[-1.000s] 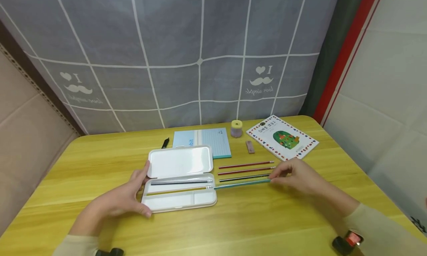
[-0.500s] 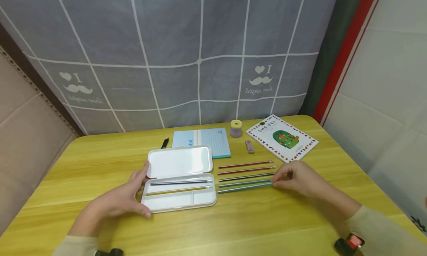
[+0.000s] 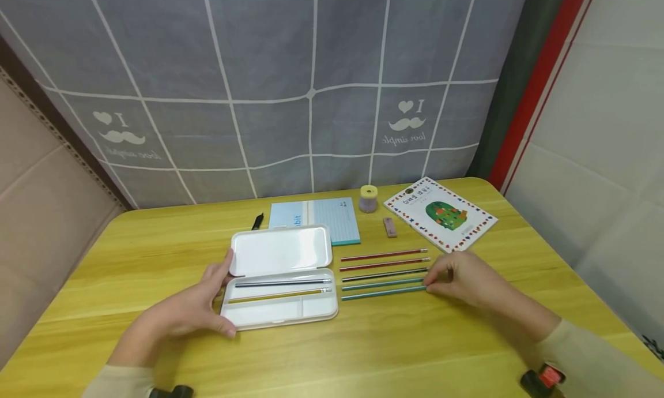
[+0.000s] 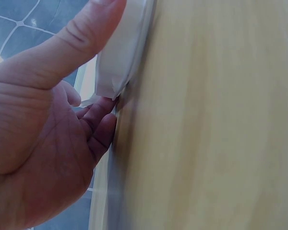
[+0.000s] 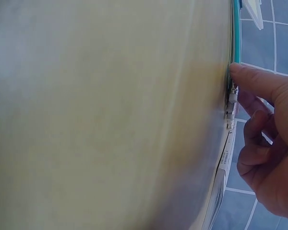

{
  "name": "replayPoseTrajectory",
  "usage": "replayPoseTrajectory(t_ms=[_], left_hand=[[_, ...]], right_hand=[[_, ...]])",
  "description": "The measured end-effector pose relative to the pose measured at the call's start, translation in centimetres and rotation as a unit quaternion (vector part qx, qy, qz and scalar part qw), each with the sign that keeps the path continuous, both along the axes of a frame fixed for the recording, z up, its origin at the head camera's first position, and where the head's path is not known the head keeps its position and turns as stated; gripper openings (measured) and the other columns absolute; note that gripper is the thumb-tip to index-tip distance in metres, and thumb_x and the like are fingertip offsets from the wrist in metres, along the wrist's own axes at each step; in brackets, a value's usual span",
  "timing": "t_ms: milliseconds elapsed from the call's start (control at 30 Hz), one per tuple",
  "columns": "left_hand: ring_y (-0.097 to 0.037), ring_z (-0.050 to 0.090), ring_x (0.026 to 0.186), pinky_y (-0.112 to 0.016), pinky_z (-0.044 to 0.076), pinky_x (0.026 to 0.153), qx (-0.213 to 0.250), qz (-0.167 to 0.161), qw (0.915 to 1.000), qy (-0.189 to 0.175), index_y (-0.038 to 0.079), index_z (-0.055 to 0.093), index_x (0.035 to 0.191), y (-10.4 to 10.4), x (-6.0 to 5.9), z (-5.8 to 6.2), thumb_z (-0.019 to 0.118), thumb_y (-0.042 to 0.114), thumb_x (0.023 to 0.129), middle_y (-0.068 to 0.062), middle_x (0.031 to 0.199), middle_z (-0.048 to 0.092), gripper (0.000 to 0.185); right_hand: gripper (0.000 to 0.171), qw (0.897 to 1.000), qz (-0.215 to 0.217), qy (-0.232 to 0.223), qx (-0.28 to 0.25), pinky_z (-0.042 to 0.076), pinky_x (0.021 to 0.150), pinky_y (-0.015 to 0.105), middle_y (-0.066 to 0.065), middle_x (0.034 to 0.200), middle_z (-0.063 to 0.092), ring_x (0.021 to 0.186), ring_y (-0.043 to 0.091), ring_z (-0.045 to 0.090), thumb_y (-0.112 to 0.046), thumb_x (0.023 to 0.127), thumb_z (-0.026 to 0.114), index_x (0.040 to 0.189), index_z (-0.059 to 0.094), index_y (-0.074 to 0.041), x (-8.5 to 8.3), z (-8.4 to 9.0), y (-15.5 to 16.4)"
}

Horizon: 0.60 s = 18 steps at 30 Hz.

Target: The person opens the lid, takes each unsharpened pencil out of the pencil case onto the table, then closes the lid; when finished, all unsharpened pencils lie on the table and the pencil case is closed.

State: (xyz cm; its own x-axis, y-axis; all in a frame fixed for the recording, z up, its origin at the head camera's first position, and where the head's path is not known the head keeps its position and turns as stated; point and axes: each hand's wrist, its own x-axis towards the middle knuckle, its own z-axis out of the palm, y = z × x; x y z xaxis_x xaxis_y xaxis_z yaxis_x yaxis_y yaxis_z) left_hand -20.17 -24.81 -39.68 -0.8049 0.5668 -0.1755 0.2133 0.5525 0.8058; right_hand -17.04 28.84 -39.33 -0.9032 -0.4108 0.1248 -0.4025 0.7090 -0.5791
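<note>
Teal pencil: the teal pencil (image 3: 383,293) is long, thin and blue-green, lying flat on the surface (image 3: 363,352), its end cap at the right hand's fingertips and its length running away to that hand's left.
Pencil row: four other pencils lie parallel just beyond it from the right hand, a second teal one (image 3: 383,284), a dark one (image 3: 384,274) and two red ones (image 3: 385,265).
Right hand: the right hand (image 3: 464,280) rests on the surface with curled fingers; in the right wrist view one fingertip (image 5: 245,76) touches the teal pencil's end, and a pinch cannot be made out.
Left hand: the left hand (image 3: 181,311) holds the near left corner of the pencil case (image 3: 280,314), thumb along the front edge, fingers round the side.
Pencil case: white, lid open flat, with a dark pencil (image 3: 282,282) and a yellow pencil (image 3: 277,296) inside.
Change: a second ago the teal pencil lay with its far end against the case's right end; it now sits clear of the case, lined up with the row. The left hand has stayed put.
</note>
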Motion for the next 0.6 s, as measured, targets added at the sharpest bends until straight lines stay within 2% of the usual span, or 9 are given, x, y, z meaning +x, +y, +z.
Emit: replayPoseTrajectory(t_ms=[167,333,600], left_hand=[[-0.044,0.037,0.139,-0.002,0.023,0.099,-0.003,-0.003,1.0000,0.004,0.007,-0.021,0.163,0.0,-0.1,-0.1,0.097,0.025,0.069,-0.025,0.146,0.027,0.152],[-0.046,0.035,0.140,-0.002,0.021,0.099,-0.005,-0.008,0.9999,0.011,0.007,-0.021,0.163,0.0,-0.1,-0.1,0.096,0.026,0.070,-0.026,0.147,0.026,0.151],[-0.044,0.036,0.139,-0.004,0.021,0.101,-0.014,-0.005,0.9999,0.008,0.007,-0.021,0.163,0.0,-0.1,0.1,0.097,0.027,0.069,-0.025,0.146,0.028,0.152]], right_hand=[[0.014,1.000,-0.008,0.007,0.023,0.056,0.079,0.028,-0.016,0.090,0.073,0.086,0.001,0.066,-0.012,0.082,0.088,0.087,0.082,-0.024,0.0,0.2,-0.1],[0.013,1.000,0.012,0.010,0.001,0.056,0.074,0.026,-0.014,0.089,0.074,0.083,0.003,0.066,-0.012,0.082,0.089,0.089,0.082,-0.022,-0.2,0.4,-0.2],[0.011,0.999,0.000,-0.025,-0.026,0.043,0.055,0.023,-0.013,0.088,0.074,0.062,0.003,0.050,-0.022,0.086,0.087,0.096,0.083,-0.019,-0.9,1.4,-2.0]])
